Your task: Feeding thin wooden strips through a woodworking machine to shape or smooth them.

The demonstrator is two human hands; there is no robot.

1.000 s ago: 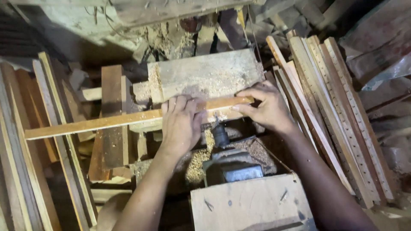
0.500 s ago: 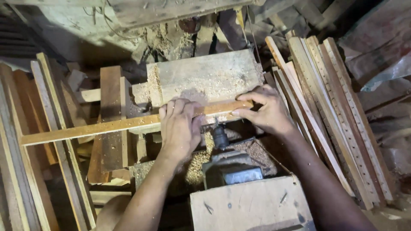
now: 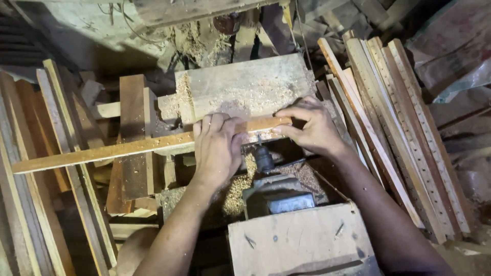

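Head view of two bare hands on a long wooden strip [image 3: 102,152]. The strip runs from about 8 o'clock at the far left edge up to 2 o'clock, where it ends just left of the right hand [image 3: 312,128]. It lies across a pale, sawdust-strewn block [image 3: 245,84] that serves as the desk.

The left hand [image 3: 217,145] lies palm-down over the strip near its right end, fingers curled over the far edge and pressing it against the block. The right hand sits at 3 o'clock from the left, closed on the strip's tip, thumb on the near edge and fingers on the far edge. The two hands are near each other but apart, with a short bare stretch of strip between them.

At 6 o'clock from the gap between the hands, a dark spindle [image 3: 263,158] points up toward the strip's underside; whether it touches cannot be told. Sawdust [image 3: 238,191] is heaped beside it. A pale box [image 3: 302,240] fills the bottom centre.

Bundled slats [image 3: 404,128] lean at 3 o'clock, beyond the right forearm. More planks [image 3: 46,168] stand at 9 o'clock.
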